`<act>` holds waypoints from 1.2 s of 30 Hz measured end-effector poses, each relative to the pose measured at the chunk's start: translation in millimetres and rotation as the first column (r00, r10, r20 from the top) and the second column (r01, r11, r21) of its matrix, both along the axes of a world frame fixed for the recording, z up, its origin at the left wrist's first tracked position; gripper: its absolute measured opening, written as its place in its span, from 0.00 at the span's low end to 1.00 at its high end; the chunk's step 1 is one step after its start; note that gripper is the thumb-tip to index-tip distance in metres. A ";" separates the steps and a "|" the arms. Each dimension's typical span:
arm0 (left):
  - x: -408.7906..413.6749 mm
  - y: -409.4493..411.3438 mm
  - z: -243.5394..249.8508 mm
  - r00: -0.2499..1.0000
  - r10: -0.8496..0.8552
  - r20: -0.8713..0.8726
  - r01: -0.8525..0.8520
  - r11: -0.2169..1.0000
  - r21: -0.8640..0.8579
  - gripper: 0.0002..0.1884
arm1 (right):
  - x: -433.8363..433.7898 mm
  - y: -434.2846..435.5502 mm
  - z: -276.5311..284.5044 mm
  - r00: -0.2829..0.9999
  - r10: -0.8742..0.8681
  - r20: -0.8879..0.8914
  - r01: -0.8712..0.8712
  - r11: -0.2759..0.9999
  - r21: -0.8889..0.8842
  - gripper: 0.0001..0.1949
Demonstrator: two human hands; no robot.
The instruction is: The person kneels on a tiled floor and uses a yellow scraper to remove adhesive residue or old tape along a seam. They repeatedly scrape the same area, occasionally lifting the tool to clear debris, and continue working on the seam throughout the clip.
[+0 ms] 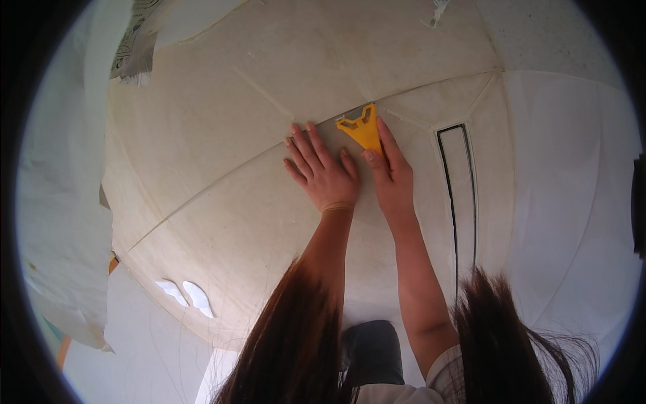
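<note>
My right hand (392,174) grips a yellow plastic scraper (364,132) with a flat metal blade. The blade's edge lies along a thin dark seam (212,184) that runs slantwise across a large beige sheet (227,222). To the left of the scraper, my left hand (328,177) rests palm down on the sheet with its fingers spread, the fingertips at the seam. A narrow slot-like outline with dark edges (445,182) runs down the sheet to the right of my right hand.
Two small white curved pieces (198,299) lie at the sheet's lower left. Pale sheeting (60,177) covers the left side, and whitish sheeting (555,192) the right. A torn printed scrap (137,55) is at the upper left. Long hair hangs in view below.
</note>
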State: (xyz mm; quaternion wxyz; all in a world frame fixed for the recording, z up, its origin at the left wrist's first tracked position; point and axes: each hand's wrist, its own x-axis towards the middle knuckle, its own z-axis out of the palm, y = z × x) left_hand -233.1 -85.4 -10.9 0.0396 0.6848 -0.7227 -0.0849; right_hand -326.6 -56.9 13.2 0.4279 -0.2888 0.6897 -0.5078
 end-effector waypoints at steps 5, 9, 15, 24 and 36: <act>-1.0 1.1 0.4 1.000 0.007 -0.011 -0.007 1.000 0.030 0.39 | 2.2 1.8 -7.1 0.996 -0.021 -0.085 0.019 0.999 -0.031 0.26; -0.5 1.2 0.0 1.000 0.009 -0.008 -0.009 1.000 0.014 0.39 | 5.3 1.3 -12.9 0.988 -0.025 -0.150 0.020 0.999 -0.038 0.26; -1.0 1.0 -0.1 1.000 0.006 -0.005 -0.006 1.000 -0.006 0.39 | 5.4 0.1 -8.8 0.986 -0.023 -0.165 0.021 1.000 -0.015 0.25; -2.5 0.7 -1.3 1.000 0.011 -0.014 -0.011 1.000 -0.016 0.38 | 8.4 -11.4 -3.8 0.989 -0.070 -0.129 0.068 0.997 -0.022 0.25; -1.5 0.6 0.4 1.000 0.014 0.002 -0.014 0.999 0.040 0.40 | 4.2 -7.8 -6.7 0.992 -0.056 -0.116 0.054 0.998 -0.022 0.26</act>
